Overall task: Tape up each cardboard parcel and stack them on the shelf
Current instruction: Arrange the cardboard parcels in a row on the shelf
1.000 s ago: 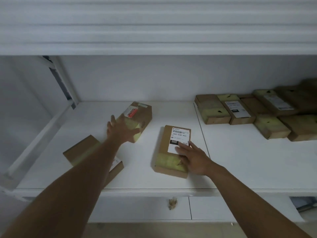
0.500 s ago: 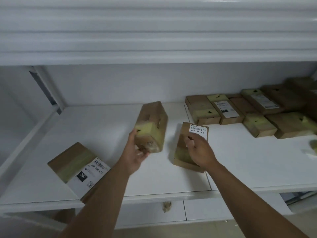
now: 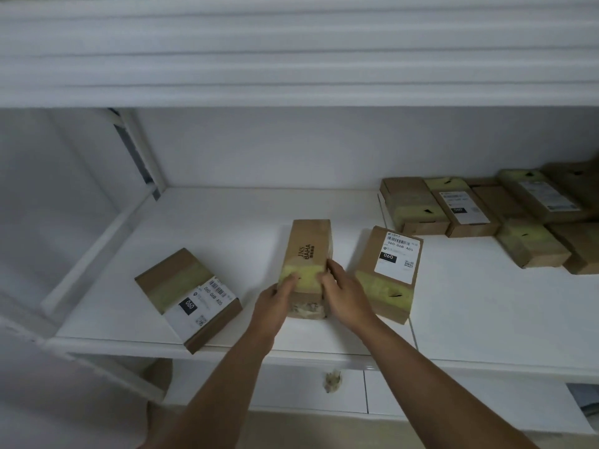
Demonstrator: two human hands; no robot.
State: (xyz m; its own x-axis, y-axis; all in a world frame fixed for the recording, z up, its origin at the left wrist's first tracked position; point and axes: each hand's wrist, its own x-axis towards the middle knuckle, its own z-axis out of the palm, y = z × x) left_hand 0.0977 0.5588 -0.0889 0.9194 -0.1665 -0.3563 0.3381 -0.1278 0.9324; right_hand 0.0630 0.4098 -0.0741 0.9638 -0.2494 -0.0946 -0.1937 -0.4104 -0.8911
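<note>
Where the white shelf [image 3: 265,209] runs out toward the camera in the head view, three cardboard parcels sit near its front edge, well apart from a cluster of taped parcels [image 3: 479,209] at the far right. The middle parcel [image 3: 309,251] stands on a narrow side, long axis pointing away, dark print on its top face and a band of yellowish tape across its near end. The left hand [image 3: 275,303] grasps its left near corner, fingers curled onto the taped top; the right hand [image 3: 345,294] grasps the right side, fingers bent against the wall and thumb on the top edge. The near end of this parcel looks torn or crumpled; detail is too blurred to say more. Just right of it lies the labelled parcel [image 3: 389,270], flat, white label up, tape band at its near end, close to the right wrist but apart from the held one. To the left the angled parcel [image 3: 188,296] lies flat, turned askew, its labelled corner overhanging the shelf's front lip. Below the shelf, a drawer front [image 3: 311,387] carries a small pale knob [image 3: 332,380].
</note>
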